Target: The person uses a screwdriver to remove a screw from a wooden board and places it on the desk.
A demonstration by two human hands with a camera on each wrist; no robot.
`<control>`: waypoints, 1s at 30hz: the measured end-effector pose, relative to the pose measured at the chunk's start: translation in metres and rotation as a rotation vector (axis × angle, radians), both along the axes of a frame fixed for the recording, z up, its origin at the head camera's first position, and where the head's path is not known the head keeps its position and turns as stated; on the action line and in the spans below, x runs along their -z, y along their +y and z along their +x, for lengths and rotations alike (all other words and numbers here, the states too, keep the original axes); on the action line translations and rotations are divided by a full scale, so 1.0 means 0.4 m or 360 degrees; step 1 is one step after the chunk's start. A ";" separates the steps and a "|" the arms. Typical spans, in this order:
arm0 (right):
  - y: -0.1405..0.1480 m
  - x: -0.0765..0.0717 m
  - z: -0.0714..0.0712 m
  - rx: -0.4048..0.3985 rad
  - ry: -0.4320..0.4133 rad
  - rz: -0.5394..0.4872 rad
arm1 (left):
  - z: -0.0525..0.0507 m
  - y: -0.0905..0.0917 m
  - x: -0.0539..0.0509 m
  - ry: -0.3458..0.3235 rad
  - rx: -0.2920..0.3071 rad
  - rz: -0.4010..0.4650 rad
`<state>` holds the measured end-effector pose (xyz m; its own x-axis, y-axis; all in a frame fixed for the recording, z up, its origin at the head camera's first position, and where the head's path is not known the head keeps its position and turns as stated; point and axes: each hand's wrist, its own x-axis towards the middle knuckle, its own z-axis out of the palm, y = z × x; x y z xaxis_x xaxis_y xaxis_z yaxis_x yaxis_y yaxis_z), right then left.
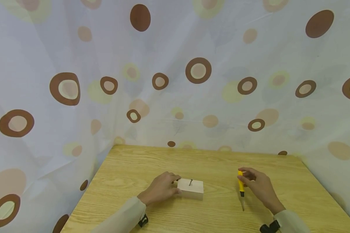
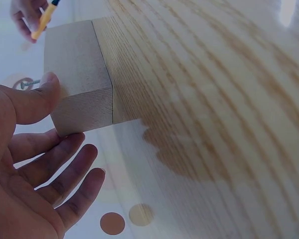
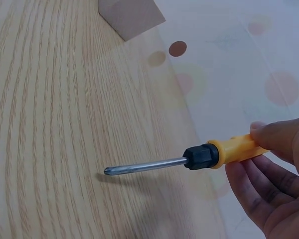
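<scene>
A pale wooden block (image 1: pixel 190 194) lies on the table, and a screw (image 1: pixel 191 182) stands up from its top, slightly tilted. My left hand (image 1: pixel 162 188) grips the block's left end between thumb and fingers; in the left wrist view the thumb presses one face of the block (image 2: pixel 74 55) while the lower fingers spread free. To the right of the block, my right hand (image 1: pixel 258 186) holds a yellow screwdriver (image 1: pixel 241 186) by its handle, tip pointing down. In the right wrist view the screwdriver (image 3: pixel 234 149) shows a black collar and a bare metal shaft, its tip over the tabletop.
The light wood-grain table (image 1: pixel 128 168) stretches out around both hands. Behind it and along the sides hangs a white sheet (image 1: pixel 175 97) with brown and beige dots. A dark strap device (image 1: pixel 269 226) sits on the right wrist, another (image 1: pixel 143 220) on the left.
</scene>
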<state>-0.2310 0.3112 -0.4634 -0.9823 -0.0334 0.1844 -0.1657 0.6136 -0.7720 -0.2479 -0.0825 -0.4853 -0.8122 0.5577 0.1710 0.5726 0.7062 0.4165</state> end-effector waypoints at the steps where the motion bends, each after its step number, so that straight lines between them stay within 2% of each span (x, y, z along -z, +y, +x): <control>1: 0.000 0.002 -0.002 -0.0001 -0.0017 -0.0010 | 0.000 0.000 0.000 0.0001 -0.0001 0.0000; 22: 0.008 0.036 -0.022 -0.0076 -0.0145 -0.0053 | 0.002 0.000 -0.010 0.0006 -0.0011 -0.0023; 30: 0.006 0.048 -0.026 -0.0070 -0.0191 0.0019 | 0.002 0.001 -0.009 -0.0011 0.0005 -0.0008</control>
